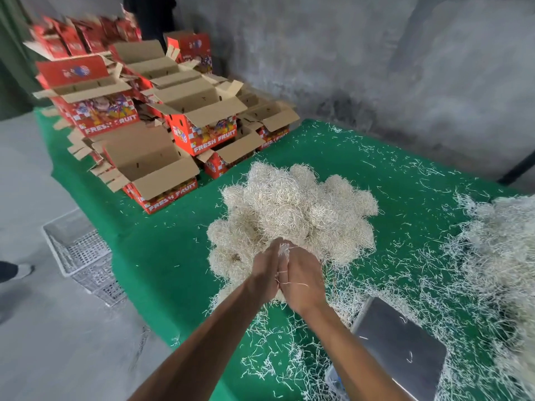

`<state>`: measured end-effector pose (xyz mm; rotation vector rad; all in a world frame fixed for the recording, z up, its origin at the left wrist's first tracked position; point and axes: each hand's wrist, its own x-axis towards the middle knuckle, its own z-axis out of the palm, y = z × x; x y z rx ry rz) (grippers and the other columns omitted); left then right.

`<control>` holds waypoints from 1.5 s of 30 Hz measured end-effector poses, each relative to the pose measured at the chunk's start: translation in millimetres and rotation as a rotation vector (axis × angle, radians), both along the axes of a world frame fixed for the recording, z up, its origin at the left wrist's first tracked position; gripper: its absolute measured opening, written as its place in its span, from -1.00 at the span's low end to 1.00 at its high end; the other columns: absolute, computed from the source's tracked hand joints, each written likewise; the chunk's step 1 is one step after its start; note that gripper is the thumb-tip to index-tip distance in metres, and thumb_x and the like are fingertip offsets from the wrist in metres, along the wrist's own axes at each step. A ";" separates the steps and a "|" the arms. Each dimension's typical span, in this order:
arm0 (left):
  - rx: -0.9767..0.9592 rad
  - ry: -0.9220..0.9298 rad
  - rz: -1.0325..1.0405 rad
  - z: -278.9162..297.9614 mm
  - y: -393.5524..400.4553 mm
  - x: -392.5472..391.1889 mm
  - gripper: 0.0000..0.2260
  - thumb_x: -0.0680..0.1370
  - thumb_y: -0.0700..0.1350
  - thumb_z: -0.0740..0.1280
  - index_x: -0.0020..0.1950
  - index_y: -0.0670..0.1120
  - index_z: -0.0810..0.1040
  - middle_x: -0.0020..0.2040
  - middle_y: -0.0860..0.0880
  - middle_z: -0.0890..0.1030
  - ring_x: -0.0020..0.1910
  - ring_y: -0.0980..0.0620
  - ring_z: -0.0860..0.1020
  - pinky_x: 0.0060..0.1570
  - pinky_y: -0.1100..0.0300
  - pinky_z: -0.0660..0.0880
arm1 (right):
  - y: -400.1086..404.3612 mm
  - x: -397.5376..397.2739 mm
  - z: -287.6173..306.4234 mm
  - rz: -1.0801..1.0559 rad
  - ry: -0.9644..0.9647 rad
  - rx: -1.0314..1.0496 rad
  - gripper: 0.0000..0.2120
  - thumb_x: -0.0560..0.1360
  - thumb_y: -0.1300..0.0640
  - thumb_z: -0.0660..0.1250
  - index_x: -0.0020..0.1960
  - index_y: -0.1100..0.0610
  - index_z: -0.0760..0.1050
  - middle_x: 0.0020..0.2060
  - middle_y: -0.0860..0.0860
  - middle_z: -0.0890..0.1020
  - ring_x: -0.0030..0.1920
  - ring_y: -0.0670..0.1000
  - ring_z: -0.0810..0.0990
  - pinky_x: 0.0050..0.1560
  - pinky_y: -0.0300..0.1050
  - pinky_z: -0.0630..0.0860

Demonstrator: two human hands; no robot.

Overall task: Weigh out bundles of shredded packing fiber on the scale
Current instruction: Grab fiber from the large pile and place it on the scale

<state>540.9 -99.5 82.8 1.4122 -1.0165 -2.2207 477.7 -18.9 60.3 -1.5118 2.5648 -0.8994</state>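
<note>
Two hands (265, 270), one scale (399, 342), two crates (78, 250)

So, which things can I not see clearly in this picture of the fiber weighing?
Head view only:
- Scale: its display is not visible; the right forearm and the bottom edge cut off its front.
- Left hand and right hand: pressed together, so the size of the fiber bundle between them is hidden.
- Loose fiber heap: cut off by the right edge.
- Far red boxes: blurred.
</note>
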 end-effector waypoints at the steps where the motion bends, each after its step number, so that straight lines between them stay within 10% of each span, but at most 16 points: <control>1: -0.024 -0.028 0.051 -7.3 -9.7 3.7 -0.67 0.57 0.16 0.36 0.09 -0.09 0.64 -0.30 0.02 0.71 -0.17 0.02 0.67 -0.23 0.13 0.53 | -6.3 4.9 3.0 0.035 -0.003 -0.004 -0.57 0.75 -0.13 -0.13 -0.05 0.00 0.41 -0.25 -0.10 0.47 -0.26 -0.03 0.49 -0.08 0.07 0.59; 6: -0.096 -0.113 0.201 -20.3 -60.9 21.9 -0.67 0.58 0.08 0.39 -0.24 -0.14 0.56 -0.50 -0.01 0.48 -0.58 0.10 0.41 -0.53 0.25 0.37 | -48.9 19.4 10.4 0.190 -0.382 0.123 -0.78 0.71 -0.14 0.16 0.16 -0.03 0.47 -0.07 -0.13 0.65 -0.15 -0.18 0.64 -0.15 -0.13 0.64; 9: -0.071 -0.120 0.328 -20.1 -95.8 36.2 -0.66 0.58 0.07 0.39 -0.01 -0.23 0.56 -0.26 -0.12 0.61 -0.60 0.13 0.45 -0.62 0.30 0.38 | -68.4 22.3 14.0 0.247 -0.525 0.142 -0.63 0.67 -0.14 0.26 0.40 0.02 0.48 0.24 -0.12 0.62 0.19 -0.14 0.60 0.17 -0.16 0.55; 18: -0.632 -0.131 0.042 -1.5 -168.1 4.6 -0.33 0.59 0.34 0.09 0.46 -0.16 0.18 0.32 -0.18 0.42 0.27 -0.14 0.48 0.27 -0.17 0.46 | -113.1 -1.2 1.7 0.059 -0.682 -0.093 -0.77 0.70 0.06 0.27 0.34 0.00 0.54 0.16 -0.12 0.66 0.13 -0.11 0.63 0.20 -0.01 0.60; 22: -0.868 -0.352 -0.089 -21.3 -180.2 -18.1 -0.47 0.59 -0.02 0.25 0.51 -0.02 0.13 0.01 0.05 0.49 -0.17 0.05 0.54 -0.26 0.11 0.53 | -122.9 -18.6 -7.4 -0.014 -0.716 -0.182 -0.78 0.69 0.12 0.28 0.26 -0.12 0.57 0.08 -0.19 0.69 0.03 -0.19 0.67 -0.01 -0.14 0.66; 25: -1.041 -0.673 -0.353 -42.0 -184.5 -25.7 -0.56 0.55 0.06 0.34 0.38 0.00 0.36 0.12 -0.02 0.57 -0.08 0.05 0.53 0.16 -0.09 0.54 | -126.3 -29.5 -9.5 -0.008 -0.608 -0.216 -0.79 0.68 0.14 0.28 0.23 -0.08 0.58 0.18 -0.17 0.66 0.08 -0.23 0.65 0.00 -0.28 0.62; 30: -1.165 -0.914 -0.557 -64.3 -194.0 -30.4 -0.58 0.61 0.15 0.27 0.39 -0.03 0.48 0.33 -0.05 0.53 0.34 -0.04 0.43 0.43 -0.02 0.28 | -132.7 -50.0 -20.4 0.061 0.003 0.254 -0.62 0.64 -0.03 0.24 0.43 0.01 0.49 0.56 -0.01 0.34 0.60 0.04 0.21 0.62 0.02 0.14; 36: -1.131 -0.612 -0.471 -53.1 -188.8 -13.6 -0.57 0.63 0.00 0.30 0.50 0.11 0.33 0.46 -0.04 0.40 -0.20 0.17 0.60 -0.22 0.34 0.52 | -120.6 -57.9 -28.0 -0.083 0.047 0.301 -0.58 0.68 -0.06 0.23 0.50 0.02 0.38 0.64 0.06 0.18 0.67 0.08 0.03 0.65 0.04 0.02; 41: -1.443 -0.469 -0.390 -30.9 -164.3 -5.2 -0.69 0.58 0.06 0.35 0.31 0.05 0.58 0.37 0.01 0.53 0.32 0.04 0.50 0.33 0.06 0.45 | -107.7 -50.0 -9.7 -0.057 0.045 0.075 -0.79 0.63 0.11 0.32 0.24 0.03 0.59 0.51 0.07 0.44 0.54 0.10 0.37 0.54 0.08 0.32; 45: -1.428 -0.328 -0.385 -20.2 -130.2 -4.3 -0.72 0.56 0.04 0.39 0.27 0.04 0.59 0.22 0.09 0.62 0.15 0.15 0.59 0.16 0.21 0.55 | -85.3 -44.7 0.8 -0.058 0.035 0.018 -0.67 0.65 0.11 0.32 0.40 0.07 0.54 0.46 0.04 0.51 0.48 0.05 0.43 0.51 0.06 0.37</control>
